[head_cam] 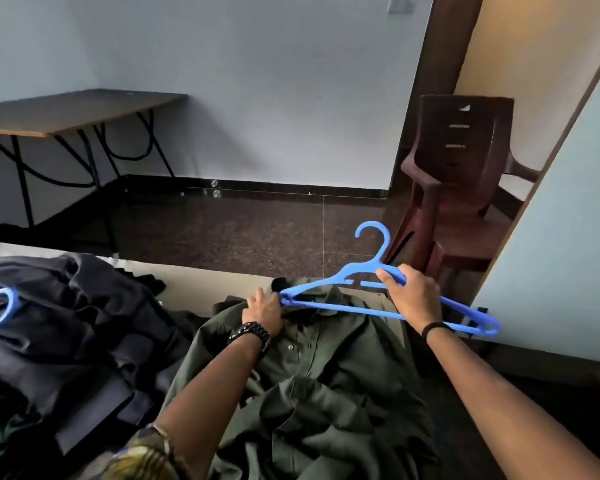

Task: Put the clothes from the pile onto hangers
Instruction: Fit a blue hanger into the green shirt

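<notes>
An olive green shirt (326, 368) lies spread on the bed, collar at the far end. Just above the collar, my right hand (411, 296) grips a blue plastic hanger (368, 271) near its neck, hook pointing away. The hanger's left tip sits at the collar, where my left hand (264, 308) holds the shirt's shoulder edge. To the left is a pile of dark navy clothes (70, 327) with the hook of a second blue hanger (4, 308) showing on it.
The bed edge (201, 282) runs ahead, with dark tiled floor (257, 230) beyond it. A brown plastic chair (458, 188) stands by the doorway at the right. A folding table (84, 109) stands at the back left. A pale panel (551, 258) rises at the right.
</notes>
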